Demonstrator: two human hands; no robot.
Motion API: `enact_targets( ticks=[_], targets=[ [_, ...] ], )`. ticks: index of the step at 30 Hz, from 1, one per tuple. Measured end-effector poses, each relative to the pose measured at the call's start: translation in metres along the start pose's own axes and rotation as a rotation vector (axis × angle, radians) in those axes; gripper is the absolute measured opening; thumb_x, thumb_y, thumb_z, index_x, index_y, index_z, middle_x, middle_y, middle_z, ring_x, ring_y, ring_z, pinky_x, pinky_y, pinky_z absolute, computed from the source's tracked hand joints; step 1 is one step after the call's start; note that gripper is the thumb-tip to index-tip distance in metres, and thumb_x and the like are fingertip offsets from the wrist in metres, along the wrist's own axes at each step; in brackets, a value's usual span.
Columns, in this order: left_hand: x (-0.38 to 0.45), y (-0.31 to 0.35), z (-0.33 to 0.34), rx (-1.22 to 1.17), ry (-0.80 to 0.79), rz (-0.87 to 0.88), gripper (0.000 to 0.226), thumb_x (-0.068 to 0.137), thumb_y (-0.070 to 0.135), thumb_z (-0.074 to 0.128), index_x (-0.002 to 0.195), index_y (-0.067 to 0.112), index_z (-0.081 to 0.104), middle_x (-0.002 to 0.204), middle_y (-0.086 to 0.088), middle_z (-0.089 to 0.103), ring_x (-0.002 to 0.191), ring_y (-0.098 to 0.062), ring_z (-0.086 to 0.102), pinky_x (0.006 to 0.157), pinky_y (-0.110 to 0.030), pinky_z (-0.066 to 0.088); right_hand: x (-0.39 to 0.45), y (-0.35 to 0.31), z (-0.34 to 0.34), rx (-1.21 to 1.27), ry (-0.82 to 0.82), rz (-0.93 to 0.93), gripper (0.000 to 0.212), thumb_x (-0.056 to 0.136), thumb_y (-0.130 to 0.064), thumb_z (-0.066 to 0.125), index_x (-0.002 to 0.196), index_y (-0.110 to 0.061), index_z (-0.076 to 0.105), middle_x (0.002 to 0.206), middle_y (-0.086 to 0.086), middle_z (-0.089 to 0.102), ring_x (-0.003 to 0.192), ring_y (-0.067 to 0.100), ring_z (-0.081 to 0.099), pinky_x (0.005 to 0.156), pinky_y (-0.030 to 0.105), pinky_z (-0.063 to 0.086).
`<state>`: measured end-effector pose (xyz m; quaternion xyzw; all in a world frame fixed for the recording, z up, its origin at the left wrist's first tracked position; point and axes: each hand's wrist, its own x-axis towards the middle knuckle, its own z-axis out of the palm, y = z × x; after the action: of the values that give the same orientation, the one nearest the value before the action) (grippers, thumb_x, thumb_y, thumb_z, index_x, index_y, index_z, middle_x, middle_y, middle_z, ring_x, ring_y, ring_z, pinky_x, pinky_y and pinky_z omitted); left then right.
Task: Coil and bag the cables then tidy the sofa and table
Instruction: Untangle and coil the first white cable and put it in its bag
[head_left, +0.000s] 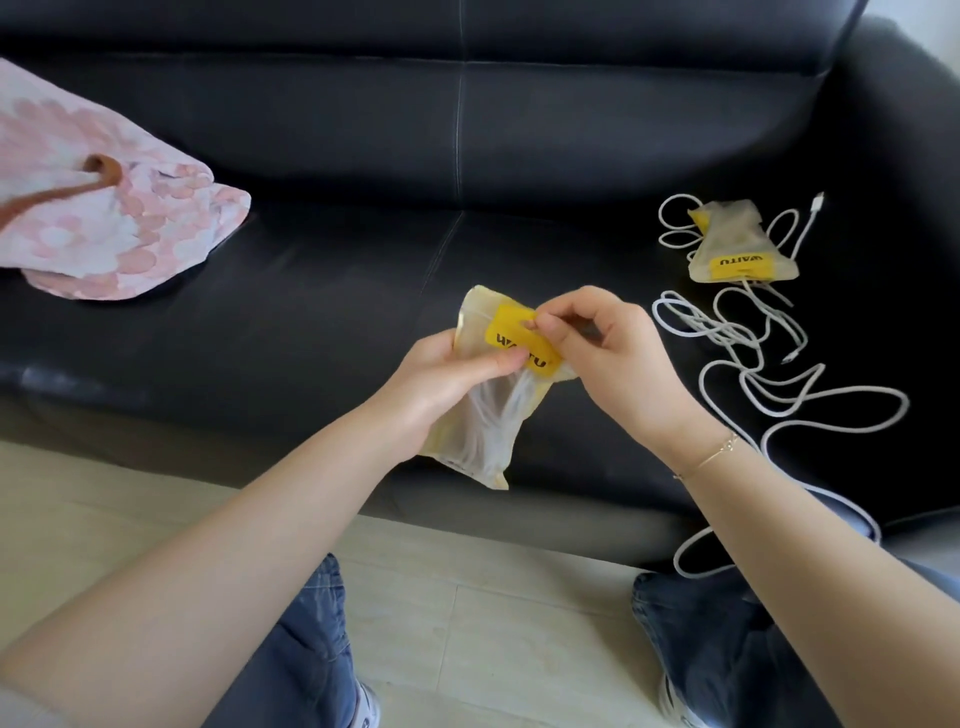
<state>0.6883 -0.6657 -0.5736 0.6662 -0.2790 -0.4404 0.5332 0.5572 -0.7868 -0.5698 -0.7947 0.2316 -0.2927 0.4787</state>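
A translucent pouch (480, 415) with a yellow label, a coiled white cable visible inside, is held above the front edge of the black sofa (337, 260). The left hand (441, 379) grips its middle, fingers curled round it. The right hand (602, 348) pinches the yellow top strip between thumb and fingertips. To the right, on the seat, a second pouch (737, 244) lies on loose white cables (769, 364), one trailing over the edge. A pink patterned cushion (104, 208) rests far left.
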Motion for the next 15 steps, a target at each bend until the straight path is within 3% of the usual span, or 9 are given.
enact_targets(
  ticks=[4, 8, 10, 13, 15],
  targets=[
    [0.003, -0.01, 0.001, -0.089, 0.157, -0.01, 0.029, 0.084, 0.03, 0.074, 0.107, 0.014, 0.072, 0.103, -0.004, 0.075, 0.098, -0.021, 0.07, 0.089, -0.035, 0.053, 0.007, 0.004, -0.005, 0.031, 0.139, 0.1, 0.006, 0.092, -0.021, 0.064, 0.096, -0.023, 0.068, 0.1, -0.003, 0.067, 0.093, 0.01, 0.064, 0.081, 0.021, 0.052],
    [0.014, -0.015, 0.002, -0.157, 0.258, -0.067, 0.022, 0.085, 0.028, 0.074, 0.104, 0.017, 0.074, 0.101, -0.003, 0.075, 0.097, -0.02, 0.07, 0.083, -0.032, 0.052, 0.008, 0.016, -0.002, 0.144, -0.054, 0.397, 0.031, 0.086, -0.036, 0.07, 0.112, -0.021, 0.065, 0.104, -0.003, 0.071, 0.1, 0.01, 0.066, 0.085, 0.03, 0.057],
    [0.017, -0.015, 0.005, -0.158, 0.224, -0.023, 0.023, 0.084, 0.024, 0.075, 0.105, 0.013, 0.074, 0.102, -0.005, 0.075, 0.098, -0.021, 0.071, 0.085, -0.031, 0.053, 0.006, 0.022, 0.006, 0.174, -0.11, 0.441, 0.027, 0.086, -0.032, 0.071, 0.107, -0.015, 0.068, 0.102, 0.003, 0.073, 0.099, 0.015, 0.068, 0.084, 0.03, 0.058],
    [0.018, -0.019, 0.007, -0.176, 0.201, -0.025, 0.027, 0.083, 0.025, 0.077, 0.104, 0.009, 0.073, 0.101, -0.007, 0.075, 0.098, -0.023, 0.071, 0.089, -0.034, 0.054, 0.005, 0.027, 0.013, 0.284, -0.075, 0.457, 0.023, 0.087, -0.02, 0.072, 0.093, 0.002, 0.069, 0.096, 0.016, 0.073, 0.093, 0.025, 0.071, 0.085, 0.033, 0.059],
    [0.02, -0.021, 0.006, -0.184, 0.199, -0.044, 0.027, 0.082, 0.025, 0.078, 0.102, 0.008, 0.074, 0.1, -0.009, 0.075, 0.097, -0.025, 0.071, 0.09, -0.037, 0.055, 0.008, 0.026, 0.011, 0.28, -0.051, 0.453, 0.019, 0.086, -0.014, 0.072, 0.091, 0.004, 0.07, 0.092, 0.016, 0.074, 0.088, 0.024, 0.073, 0.083, 0.031, 0.059]
  ],
)
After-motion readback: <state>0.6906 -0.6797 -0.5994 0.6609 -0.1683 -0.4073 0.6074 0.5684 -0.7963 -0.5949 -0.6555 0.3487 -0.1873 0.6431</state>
